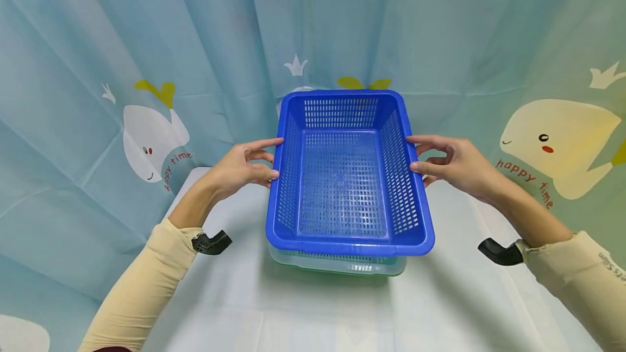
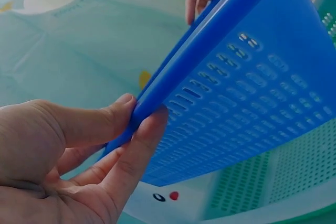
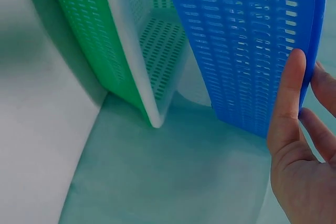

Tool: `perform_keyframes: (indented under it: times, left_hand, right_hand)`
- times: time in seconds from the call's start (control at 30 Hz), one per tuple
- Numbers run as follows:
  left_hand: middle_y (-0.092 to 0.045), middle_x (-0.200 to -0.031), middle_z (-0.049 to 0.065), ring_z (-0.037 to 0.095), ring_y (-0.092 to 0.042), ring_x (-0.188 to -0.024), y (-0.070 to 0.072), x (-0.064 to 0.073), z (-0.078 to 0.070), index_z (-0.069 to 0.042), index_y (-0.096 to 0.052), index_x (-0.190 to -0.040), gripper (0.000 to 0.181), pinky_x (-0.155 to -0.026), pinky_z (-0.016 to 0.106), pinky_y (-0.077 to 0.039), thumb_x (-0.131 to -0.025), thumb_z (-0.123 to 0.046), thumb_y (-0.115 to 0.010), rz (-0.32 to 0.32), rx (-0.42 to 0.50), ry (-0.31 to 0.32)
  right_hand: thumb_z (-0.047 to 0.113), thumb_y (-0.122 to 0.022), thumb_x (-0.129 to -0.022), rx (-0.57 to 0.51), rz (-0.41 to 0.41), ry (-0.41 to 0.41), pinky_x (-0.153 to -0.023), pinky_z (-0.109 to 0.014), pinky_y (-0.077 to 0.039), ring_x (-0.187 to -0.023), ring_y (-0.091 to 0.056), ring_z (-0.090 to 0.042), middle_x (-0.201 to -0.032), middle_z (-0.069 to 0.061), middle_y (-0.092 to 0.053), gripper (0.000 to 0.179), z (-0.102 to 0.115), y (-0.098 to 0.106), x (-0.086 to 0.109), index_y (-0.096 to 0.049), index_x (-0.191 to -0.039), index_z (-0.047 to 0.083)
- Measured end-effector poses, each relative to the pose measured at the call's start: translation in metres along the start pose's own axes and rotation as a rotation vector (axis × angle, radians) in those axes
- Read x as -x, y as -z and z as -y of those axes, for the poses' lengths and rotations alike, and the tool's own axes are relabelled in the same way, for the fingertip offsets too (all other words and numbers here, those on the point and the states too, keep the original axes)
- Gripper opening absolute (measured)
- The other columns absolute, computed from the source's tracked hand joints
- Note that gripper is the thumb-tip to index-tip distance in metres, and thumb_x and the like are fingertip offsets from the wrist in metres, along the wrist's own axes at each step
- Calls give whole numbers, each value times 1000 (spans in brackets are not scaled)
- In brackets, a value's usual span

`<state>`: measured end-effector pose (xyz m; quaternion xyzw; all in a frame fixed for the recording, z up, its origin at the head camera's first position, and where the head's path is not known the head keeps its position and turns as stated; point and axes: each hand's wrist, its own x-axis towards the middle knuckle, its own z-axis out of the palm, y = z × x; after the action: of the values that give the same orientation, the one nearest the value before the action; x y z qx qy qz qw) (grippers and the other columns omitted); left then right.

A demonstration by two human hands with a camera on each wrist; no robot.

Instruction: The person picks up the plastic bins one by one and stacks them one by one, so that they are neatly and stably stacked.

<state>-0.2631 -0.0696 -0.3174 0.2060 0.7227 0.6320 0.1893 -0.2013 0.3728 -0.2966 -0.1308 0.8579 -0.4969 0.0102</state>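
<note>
A blue perforated plastic basket (image 1: 349, 247) is held up level between both hands, with nothing inside it. On its left rim, my left hand (image 1: 237, 164) pinches the edge between thumb and fingers, as the left wrist view shows closely. My right hand (image 1: 457, 163) grips the opposite rim the same way. Below the blue basket stands a green perforated basket (image 3: 86, 30) with a whitish basket (image 3: 128, 51) seemingly nested in it. A visible gap separates them from the blue one in the right wrist view. Seen from the head, the blue basket hides most of both.
The lower baskets stand on a white-covered table (image 1: 323, 314). Behind and beside it hangs a light blue curtain (image 1: 430, 31) printed with whales. Its folds come close to the baskets' far side. White table surface extends in front of the baskets.
</note>
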Motion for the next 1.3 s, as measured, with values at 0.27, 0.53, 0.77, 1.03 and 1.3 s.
perform_keyframes:
  times: [0.27, 0.53, 0.77, 1.03, 1.3]
  left_hand:
    - [-59, -121, 23, 28, -73, -84, 0, -4, 17, -19, -48, -155, 75, -84, 50, -62, -90, 3, -77, 5, 9, 40]
    - [-59, -119, 22, 28, -73, -86, 1, -7, 32, -18, -47, -155, 74, -86, 48, -62, -90, 3, -75, 30, 14, 67]
    - [-56, -122, 24, 26, -72, -88, 1, -9, 49, -15, -44, -157, 74, -86, 45, -62, -92, 4, -73, 55, 18, 69]
    - [-55, -120, 25, 27, -72, -88, 1, -13, 63, -12, -42, -157, 73, -85, 46, -62, -93, 3, -73, 76, -22, 67]
    - [-54, -121, 21, 28, -70, -83, 5, -19, 71, -11, -41, -158, 73, -84, 44, -62, -93, -1, -74, 100, -110, 88]
  right_hand:
    - [15, -74, -97, 5, 46, 15, -71, -39, -64, -83, -76, -22, -122, -23, -60, 60, -18, -8, -1, -50, -150, 3]
    - [15, -73, -98, -26, 63, 12, -71, -40, -65, -84, -76, -22, -122, -24, -60, 59, -34, -17, -1, -50, -150, 1]
    - [12, -73, -97, -72, 72, 5, -70, -40, -64, -83, -76, -23, -120, -25, -58, 58, -49, -26, -2, -50, -149, -1]
    - [12, -74, -97, -94, 83, -29, -71, -41, -64, -83, -75, -22, -121, -26, -55, 59, -63, -34, -2, -49, -149, -2]
    - [13, -74, -97, -64, 95, -84, -73, -37, -64, -82, -75, -24, -120, -27, -56, 60, -72, -41, -4, -48, -149, -2]
